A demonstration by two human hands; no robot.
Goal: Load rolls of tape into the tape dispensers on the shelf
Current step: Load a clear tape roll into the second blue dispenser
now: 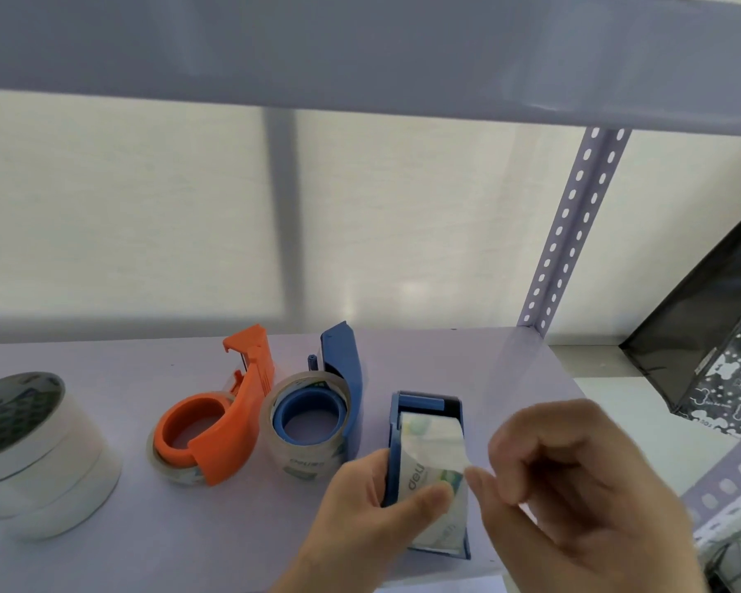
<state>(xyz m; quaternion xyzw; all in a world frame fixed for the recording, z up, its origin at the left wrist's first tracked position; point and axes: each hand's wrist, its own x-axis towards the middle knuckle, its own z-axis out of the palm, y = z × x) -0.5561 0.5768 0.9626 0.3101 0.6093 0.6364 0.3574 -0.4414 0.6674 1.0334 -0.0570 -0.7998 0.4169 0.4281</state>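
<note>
Lavender metal shelf point(103, 558) fills the lower half of the head view, with a perforated upright point(572, 233) at right and a pale backdrop behind. We have this one view only.

At lower centre-right we find the blue box dispenser point(428, 410) standing on the shelf, its long axis running from the bottom of the frame up toward the backdrop. A clear tape roll point(433, 447) already sits inside it. The left hand point(360, 524) grips the dispenser's left wall, thumb pressed on the roll's face. The right hand point(574, 498) comes in from the right, fingers curled, forefinger and thumb closing narrowly at the roll's right edge; we cannot tell whether they hold the loose tape end.

We judge that the coming move turns on this: the tape end lies just left of the right fingertips, and must be drawn along the dispenser's long axis toward the far roller. The right hand is nearer to that edge.

Left of centre lie the orange dispenser point(215, 425) and the blue handheld dispenser point(347, 370), each carrying a roll. Stacked spare rolls point(39, 455) sit at far left.
</note>
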